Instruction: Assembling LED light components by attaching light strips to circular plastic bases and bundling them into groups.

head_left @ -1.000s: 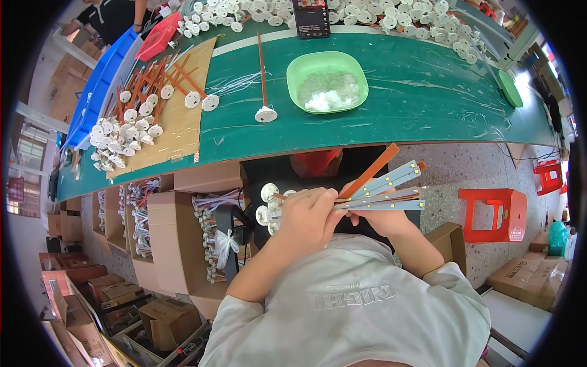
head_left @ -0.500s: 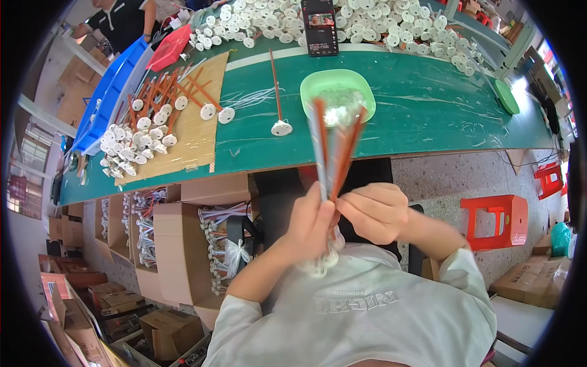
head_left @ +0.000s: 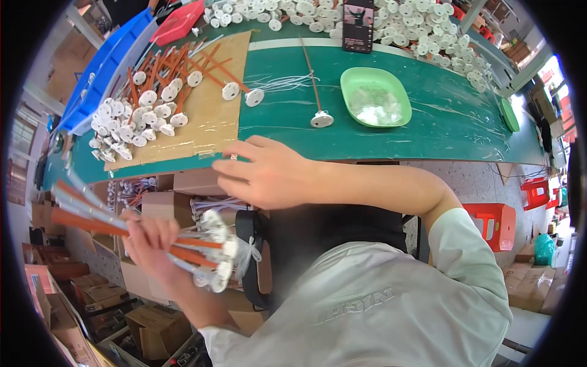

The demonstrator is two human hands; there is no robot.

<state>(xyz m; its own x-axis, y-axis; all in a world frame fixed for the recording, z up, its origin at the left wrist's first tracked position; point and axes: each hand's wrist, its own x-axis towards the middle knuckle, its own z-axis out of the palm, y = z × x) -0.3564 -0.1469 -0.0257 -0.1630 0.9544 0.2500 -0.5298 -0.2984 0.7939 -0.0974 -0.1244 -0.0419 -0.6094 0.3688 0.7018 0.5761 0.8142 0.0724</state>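
Note:
My left hand (head_left: 150, 244) is low at the left, closed around a bundle of orange and grey strips (head_left: 92, 217) with round white disc ends (head_left: 221, 275). The strips point left and the discs point right; motion blurs their far ends. My right hand (head_left: 263, 171) reaches across leftward near the table's front edge, its fingers apart and nothing in them. Beyond it, a heap of orange-stemmed white disc pieces (head_left: 147, 116) lies on a cardboard sheet (head_left: 227, 116). One single piece (head_left: 321, 119) rests on the green tabletop, right of some thin white ties (head_left: 284, 82).
A light green dish (head_left: 400, 92) holds small clear bits. Behind it stand a phone (head_left: 358, 24) and a big pile of white discs (head_left: 422, 30). Blue tray (head_left: 104, 73) and red tray (head_left: 177, 23) sit far left. Below are open cartons (head_left: 156, 211); right, a red stool (head_left: 498, 223).
My hands have parted. The left one has carried the bundle down to the left, now tilted sideways. The right has let go and swung left over the table's front edge. The view has shifted.

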